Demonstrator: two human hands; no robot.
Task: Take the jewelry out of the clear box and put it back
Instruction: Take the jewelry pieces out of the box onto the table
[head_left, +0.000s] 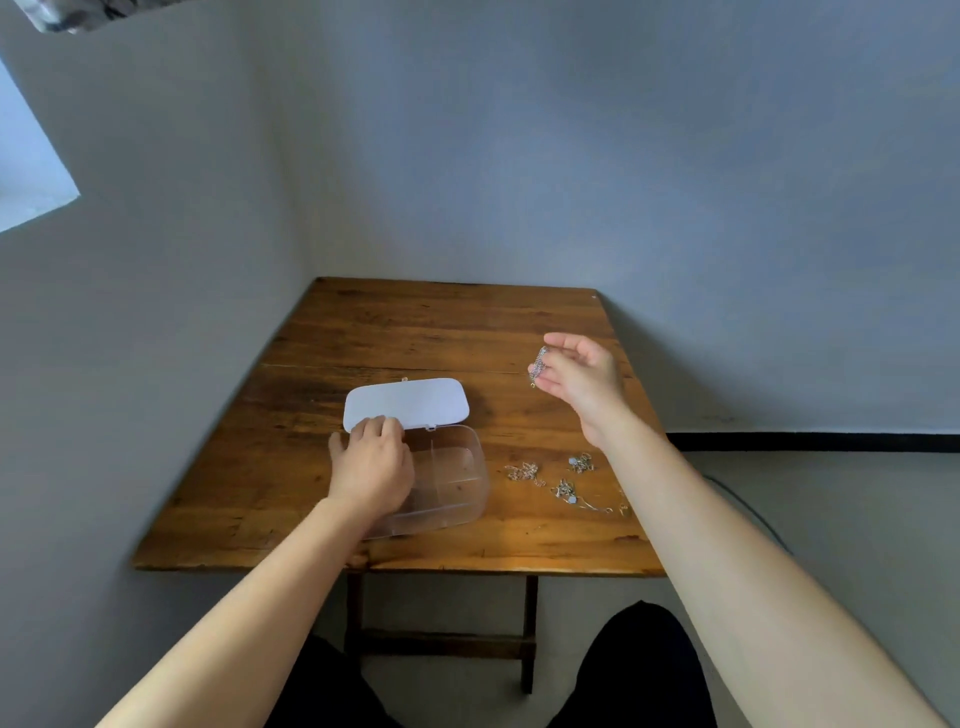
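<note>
A clear plastic box (457, 483) with inner dividers stands open on the wooden table (415, 332), its lid (410, 402) folded back behind it. My left hand (371, 462) rests on the box's left rim and holds it. My right hand (576, 376) is raised above the table to the right, pinching a small silvery piece of jewelry (539, 364) that dangles from the fingers. Three small heaps of silvery jewelry (563, 478) lie on the table to the right of the box. The visible compartments look empty.
The table stands in a corner, with grey walls behind it and to the left. Its front edge (467, 566) is near my lap. A dark cable (753, 514) runs on the floor to the right.
</note>
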